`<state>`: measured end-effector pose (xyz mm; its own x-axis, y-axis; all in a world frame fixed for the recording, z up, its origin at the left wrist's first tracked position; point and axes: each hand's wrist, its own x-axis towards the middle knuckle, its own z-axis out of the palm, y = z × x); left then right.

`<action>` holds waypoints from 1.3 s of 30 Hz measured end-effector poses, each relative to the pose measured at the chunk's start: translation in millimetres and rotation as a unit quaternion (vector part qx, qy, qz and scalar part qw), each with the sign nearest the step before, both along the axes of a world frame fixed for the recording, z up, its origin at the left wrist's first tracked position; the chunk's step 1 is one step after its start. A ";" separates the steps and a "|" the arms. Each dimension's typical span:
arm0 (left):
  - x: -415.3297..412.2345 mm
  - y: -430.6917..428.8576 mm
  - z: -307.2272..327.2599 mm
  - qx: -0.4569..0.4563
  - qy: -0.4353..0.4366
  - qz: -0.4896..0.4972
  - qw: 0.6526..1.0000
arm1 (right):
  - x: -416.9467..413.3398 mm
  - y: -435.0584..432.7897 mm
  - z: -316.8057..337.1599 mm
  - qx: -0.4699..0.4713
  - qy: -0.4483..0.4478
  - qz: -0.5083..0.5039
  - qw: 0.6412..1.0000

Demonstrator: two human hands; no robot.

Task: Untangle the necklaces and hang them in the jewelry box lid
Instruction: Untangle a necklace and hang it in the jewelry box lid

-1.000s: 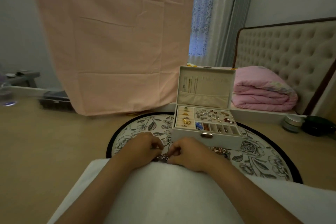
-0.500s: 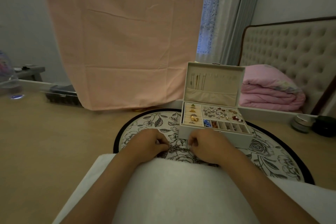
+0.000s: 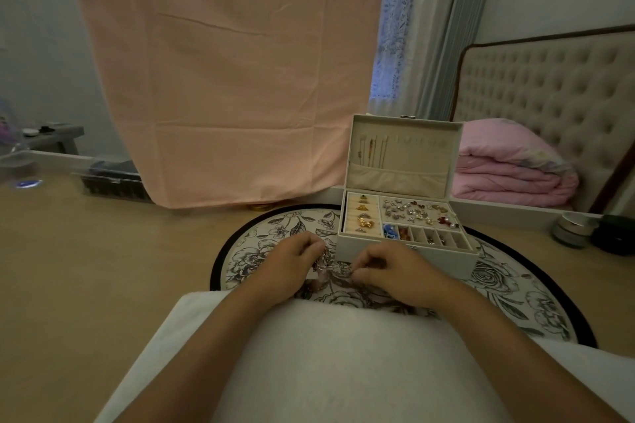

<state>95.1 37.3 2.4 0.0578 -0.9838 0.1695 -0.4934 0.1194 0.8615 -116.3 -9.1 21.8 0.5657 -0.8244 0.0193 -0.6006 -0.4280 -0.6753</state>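
The left hand (image 3: pixel 288 261) and right hand (image 3: pixel 395 271) each pinch a tangled bunch of necklaces (image 3: pixel 331 268) low over a floral mat (image 3: pixel 515 285), just in front of the open jewelry box (image 3: pixel 453 261), whose lid (image 3: pixel 422 161) stands upright. Pulling hard could tighten knots or snap 1 thin chain.

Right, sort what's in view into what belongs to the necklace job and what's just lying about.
Job: tangled necklaces, pinched by left hand and right hand; jewelry box lid, with hung necklaces in it.
Lying about: folded pink blanket; peach hanging cloth; silver-lidded jar; earrings in the box tray; floral mat.
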 end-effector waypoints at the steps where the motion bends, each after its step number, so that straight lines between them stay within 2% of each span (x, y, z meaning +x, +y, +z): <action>1: -4.5 -0.7 0.9 0.014 0.050 -0.003 0.999 | -4.0 -0.4 2.1 0.040 -0.054 -0.010 0.998; 3: -12.2 -3.8 2.9 0.035 0.101 -0.008 0.994 | -8.8 -0.2 6.4 0.124 -0.163 -0.034 0.978; 6: -24.3 -7.4 13.2 0.047 0.070 -0.027 0.996 | -9.1 1.9 11.8 0.241 -0.284 -0.047 0.927; 8: -30.6 -11.1 21.8 0.044 0.057 -0.040 0.997 | -7.2 3.5 13.7 0.288 -0.316 -0.049 0.902; 12: -31.5 -12.3 25.5 0.091 0.049 -0.106 0.989 | -7.6 0.8 11.7 0.268 -0.332 -0.081 0.901; 15: -23.7 -12.8 16.2 0.073 0.004 -0.130 0.989 | -9.5 -1.3 11.1 0.232 -0.336 -0.088 0.909; 18: -15.4 -16.9 5.2 0.054 -0.019 -0.085 0.995 | -7.7 -2.1 8.8 0.197 -0.285 -0.078 0.935; 21: -10.2 -18.7 -1.1 0.016 -0.126 0.005 0.992 | -1.2 -2.7 4.0 0.194 -0.249 -0.052 0.948; 25: -3.0 -13.2 -4.9 0.006 -0.277 0.093 0.956 | -1.5 -4.6 -1.5 0.157 -0.177 -0.030 0.971; 30: 5.8 -12.4 -6.7 -0.009 -0.365 0.148 0.919 | -9.0 -6.5 -0.6 0.064 -0.042 -0.017 0.997; 33: 8.5 -13.0 -9.0 -0.067 -0.397 0.139 0.905 | -8.8 -5.8 -2.2 0.012 0.056 -0.012 0.998; 36: -0.4 -11.3 -5.8 -0.125 -0.329 0.052 0.935 | -5.1 -3.1 -4.0 -0.022 0.091 -0.014 0.995; 39: -15.8 -8.5 -6.7 -0.093 -0.310 -0.056 0.945 | -5.9 -3.4 -2.5 -0.031 0.123 -0.002 0.992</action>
<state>79.3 28.7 -4.3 -0.2127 -0.9275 0.3074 -0.8710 0.3226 0.3706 -122.2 -12.5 19.3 0.5564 -0.8282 -0.0673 -0.7453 -0.4617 -0.4810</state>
